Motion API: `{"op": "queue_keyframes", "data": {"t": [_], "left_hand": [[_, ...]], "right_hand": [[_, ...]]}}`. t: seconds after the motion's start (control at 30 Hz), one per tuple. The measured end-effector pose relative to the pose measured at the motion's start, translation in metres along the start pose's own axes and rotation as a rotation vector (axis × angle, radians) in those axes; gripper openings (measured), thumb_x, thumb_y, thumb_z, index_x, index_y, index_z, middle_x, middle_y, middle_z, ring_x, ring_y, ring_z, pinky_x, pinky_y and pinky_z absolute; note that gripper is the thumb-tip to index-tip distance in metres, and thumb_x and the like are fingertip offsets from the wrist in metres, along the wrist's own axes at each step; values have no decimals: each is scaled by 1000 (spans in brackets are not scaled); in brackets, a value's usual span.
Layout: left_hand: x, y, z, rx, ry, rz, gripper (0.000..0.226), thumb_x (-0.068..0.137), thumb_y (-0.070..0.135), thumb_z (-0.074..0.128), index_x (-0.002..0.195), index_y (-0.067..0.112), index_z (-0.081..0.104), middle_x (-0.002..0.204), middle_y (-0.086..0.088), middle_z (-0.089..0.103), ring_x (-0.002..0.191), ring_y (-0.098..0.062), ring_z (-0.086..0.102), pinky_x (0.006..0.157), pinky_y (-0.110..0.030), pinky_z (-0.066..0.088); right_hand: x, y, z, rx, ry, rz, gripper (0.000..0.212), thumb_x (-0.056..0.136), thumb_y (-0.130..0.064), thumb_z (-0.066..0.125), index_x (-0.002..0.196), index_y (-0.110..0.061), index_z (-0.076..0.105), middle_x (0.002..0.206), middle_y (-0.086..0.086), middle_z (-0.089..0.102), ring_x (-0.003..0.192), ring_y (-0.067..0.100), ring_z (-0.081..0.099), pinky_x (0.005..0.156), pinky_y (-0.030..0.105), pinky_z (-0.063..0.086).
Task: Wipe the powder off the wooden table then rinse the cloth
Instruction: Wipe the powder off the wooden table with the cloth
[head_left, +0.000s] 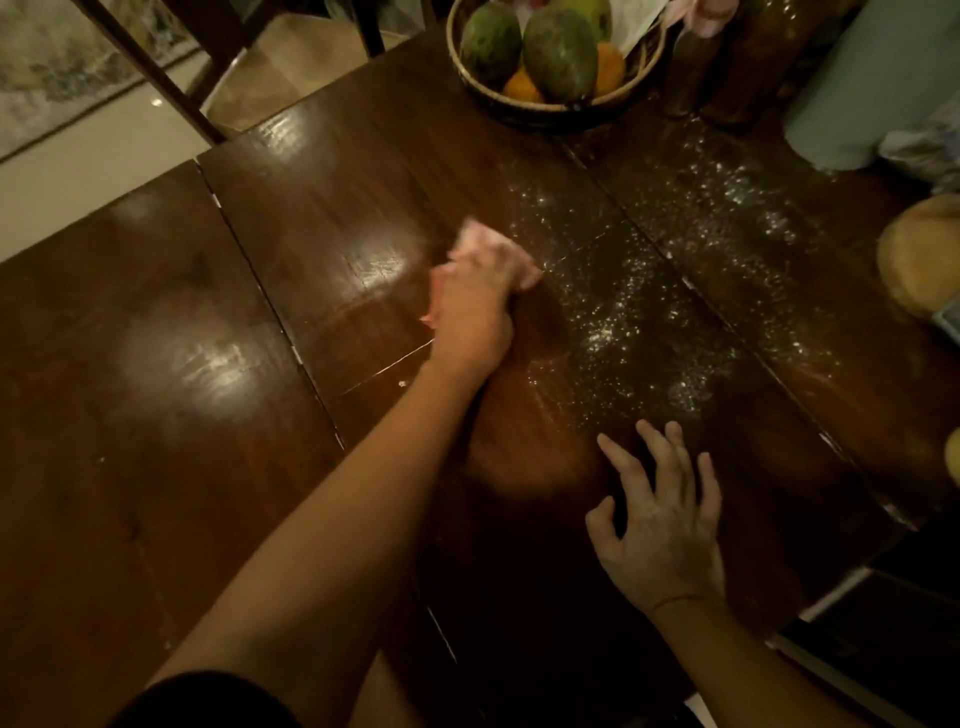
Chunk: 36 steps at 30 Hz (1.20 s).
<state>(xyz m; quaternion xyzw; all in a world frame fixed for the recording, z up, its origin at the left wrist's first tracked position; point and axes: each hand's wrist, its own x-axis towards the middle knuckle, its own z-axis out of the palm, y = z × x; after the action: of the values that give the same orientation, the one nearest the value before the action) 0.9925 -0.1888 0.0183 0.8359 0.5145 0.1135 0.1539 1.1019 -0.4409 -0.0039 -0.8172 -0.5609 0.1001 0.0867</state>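
**A crumpled pink cloth (488, 244) is pressed onto a dark polished wooden table (156, 415) beside scattered white powder (634, 312).**

The cloth is gripped under the curled fingers of the left hand (472, 306) near the middle of the table, at the left edge of the powder; the hand is slightly blurred. The powder is spread in a speckled band from the cloth towards the far right of the tabletop. The right hand (662, 525) is held palm down at the near edge of the powder, with fingers spread and nothing held; whether it touches the wood cannot be told. A round woven basket (550, 106) with green mangoes (558, 52) and oranges (522, 85) is set at the far edge, well apart from the cloth.
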Motion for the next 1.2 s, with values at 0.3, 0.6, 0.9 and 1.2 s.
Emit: {"op": "queue_keyframes", "data": {"t": [0.3,0.6,0.9,1.2], "left_hand": [[-109,-105,-34,-121,-81,30,70,79,-9,49,137,29,57,148,0,50,142,-27,38,121,-47,19],[-256,-43,-15,-149,-179,131,54,91,15,53,139,39,47,156,1,36,151,-10,11,124,-39,-2],[-115,-76,-28,-34,194,-516,65,79,0,47,134,34,53,148,-4,49,130,-34,46,111,-53,33],[-167,-16,11,-121,-114,181,71,77,2,49,142,31,51,155,4,39,149,-17,20,125,-43,-2]], "right_hand": [[1,1,0,5,-17,-5,62,84,-39,39,144,-28,46,156,11,34,152,31,17,120,60,14],[0,-1,-2,26,-14,-5,62,83,-39,38,143,-25,49,155,12,33,152,33,18,119,62,14],[0,0,-1,20,2,-9,61,83,-38,39,143,-26,46,155,11,32,152,32,17,120,61,14],[0,0,2,25,17,0,61,83,-39,39,142,-27,48,155,9,34,152,31,18,121,59,14]]}}
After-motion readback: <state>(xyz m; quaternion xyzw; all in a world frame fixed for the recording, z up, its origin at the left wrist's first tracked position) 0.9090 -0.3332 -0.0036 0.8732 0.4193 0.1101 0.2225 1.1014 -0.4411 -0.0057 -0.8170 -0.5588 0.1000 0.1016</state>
